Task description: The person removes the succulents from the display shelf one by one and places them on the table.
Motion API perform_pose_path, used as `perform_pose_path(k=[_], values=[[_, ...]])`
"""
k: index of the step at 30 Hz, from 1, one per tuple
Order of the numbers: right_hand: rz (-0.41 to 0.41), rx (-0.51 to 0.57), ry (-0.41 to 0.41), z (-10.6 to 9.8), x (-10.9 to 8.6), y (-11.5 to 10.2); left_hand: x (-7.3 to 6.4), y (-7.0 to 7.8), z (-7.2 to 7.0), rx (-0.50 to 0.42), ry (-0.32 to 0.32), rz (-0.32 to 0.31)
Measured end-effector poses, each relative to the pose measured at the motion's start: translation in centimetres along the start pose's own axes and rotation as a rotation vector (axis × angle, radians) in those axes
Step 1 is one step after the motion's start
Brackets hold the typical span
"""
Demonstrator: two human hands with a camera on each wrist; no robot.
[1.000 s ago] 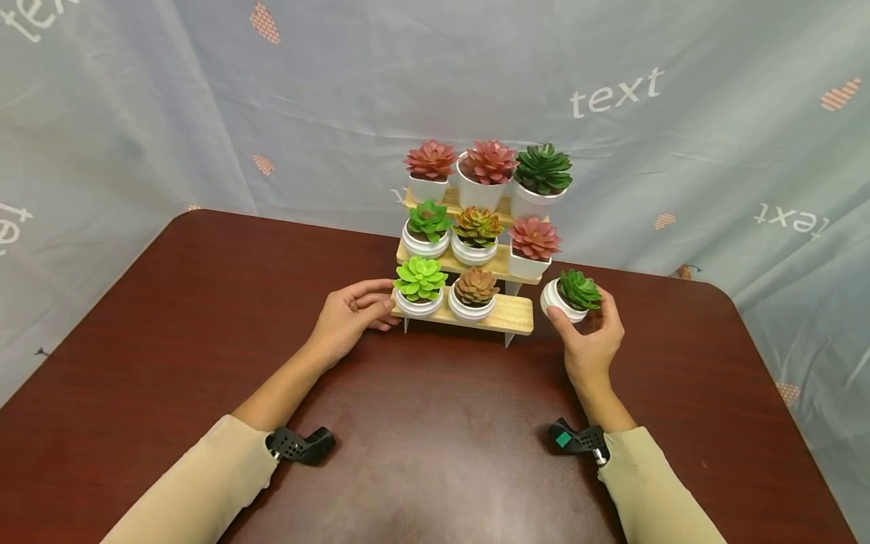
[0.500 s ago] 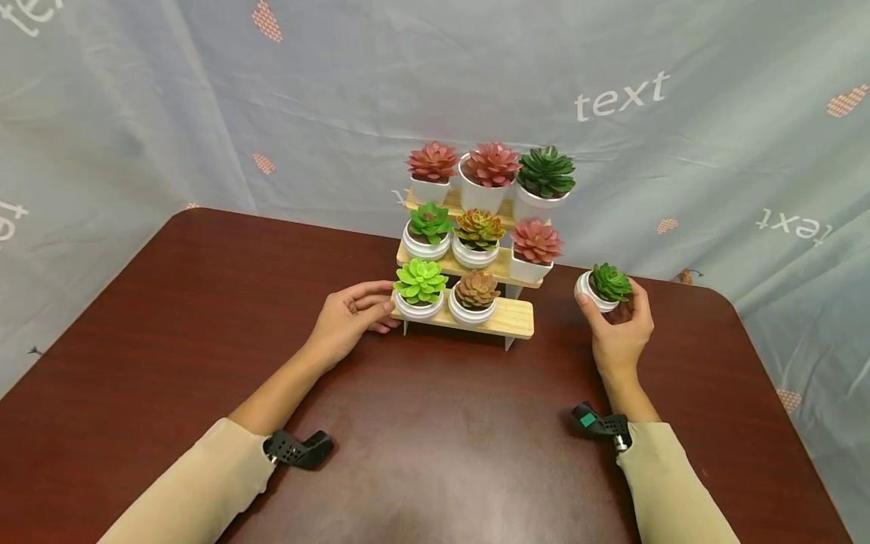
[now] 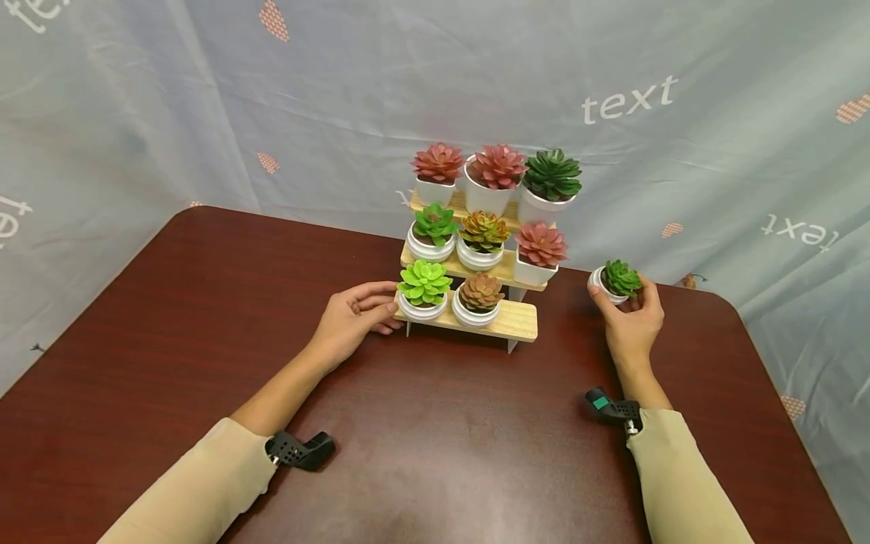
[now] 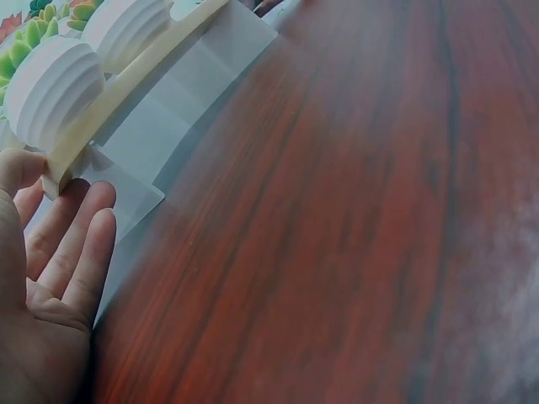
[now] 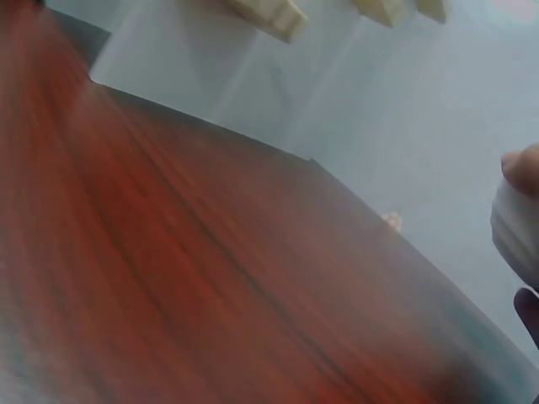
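Note:
A three-tier wooden plant stand (image 3: 522,322) holds potted artificial succulents. My left hand (image 3: 347,325) pinches the left end of its lowest shelf; in the left wrist view the thumb lies on top of the board (image 4: 76,151) with fingers below. On that shelf sit a lime-green succulent (image 3: 424,285) and a brown succulent (image 3: 481,295), both in ribbed white pots, with bare wood to their right. Out to the right of the stand, my right hand (image 3: 637,321) grips a green potted succulent (image 3: 620,279) by its white pot. Only part of this pot (image 5: 515,227) shows in the right wrist view.
The middle shelf carries a green succulent (image 3: 435,227), a yellow-red succulent (image 3: 484,230) and a pink succulent (image 3: 541,245). Two reddish succulents and a dark green succulent (image 3: 552,177) stand on top. A grey curtain (image 3: 340,98) hangs behind the dark red table (image 3: 435,453).
My right hand has moved right and slightly back, taking the green potted succulent farther from the stand. My left hand stays at the shelf's left end.

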State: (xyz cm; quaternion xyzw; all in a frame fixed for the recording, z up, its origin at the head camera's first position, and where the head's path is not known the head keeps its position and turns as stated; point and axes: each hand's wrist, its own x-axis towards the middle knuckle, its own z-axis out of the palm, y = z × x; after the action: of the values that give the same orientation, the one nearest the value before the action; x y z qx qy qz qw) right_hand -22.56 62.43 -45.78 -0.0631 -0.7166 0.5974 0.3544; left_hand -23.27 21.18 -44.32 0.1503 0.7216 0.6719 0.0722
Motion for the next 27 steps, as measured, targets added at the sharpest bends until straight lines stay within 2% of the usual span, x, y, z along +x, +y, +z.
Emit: perform_pose_path(k=[4, 7, 15, 27], values=[[0.024, -0.038, -0.016, 0.0, 0.2, -1.3, 0.0, 0.0, 0.1, -0.002, -0.001, -0.001], [0.055, -0.087, -0.033, -0.1, 0.6, -1.4, 0.0, 0.0, 0.2, 0.000, 0.001, 0.003], [0.140, -0.196, -0.108, -0.1, 2.1, 0.0, -0.1, 0.0, 0.1, 0.039, 0.022, 0.028], [0.162, -0.296, -0.153, -0.3, 2.4, 1.6, 0.0, -0.2, 0.1, 0.040, 0.010, 0.029]])
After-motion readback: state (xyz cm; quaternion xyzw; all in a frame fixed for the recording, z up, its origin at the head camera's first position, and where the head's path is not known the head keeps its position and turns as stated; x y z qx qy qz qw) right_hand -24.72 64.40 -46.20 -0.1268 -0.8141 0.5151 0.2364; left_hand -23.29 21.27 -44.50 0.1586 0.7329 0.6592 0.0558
